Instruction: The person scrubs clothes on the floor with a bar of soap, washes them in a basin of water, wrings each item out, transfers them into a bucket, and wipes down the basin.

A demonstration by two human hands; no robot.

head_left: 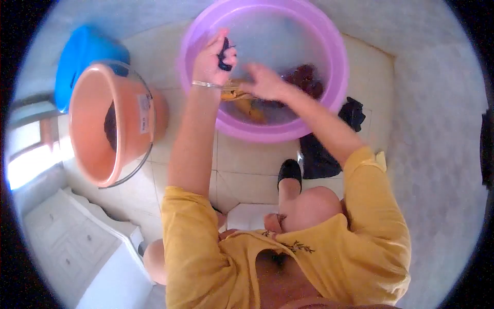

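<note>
A purple basin (272,135) holds cloudy water with clothes in it. My left hand (215,57) is raised over the basin's left side, its fingers closed around a small black cloth (225,55). Just to the right, my right hand (263,82) hovers over the basin with its fingers apart and nothing in them. Below the hands lies a yellow cloth (249,109), partly in the water. Dark red cloth (307,81) sits by the basin's right wall, partly behind my right wrist.
An orange bucket (135,135) with a metal handle stands on the left, something dark inside, with a blue container (72,62) behind it. Black cloth (319,159) lies on the tiles below the basin. A white moulded object (77,242) is at lower left.
</note>
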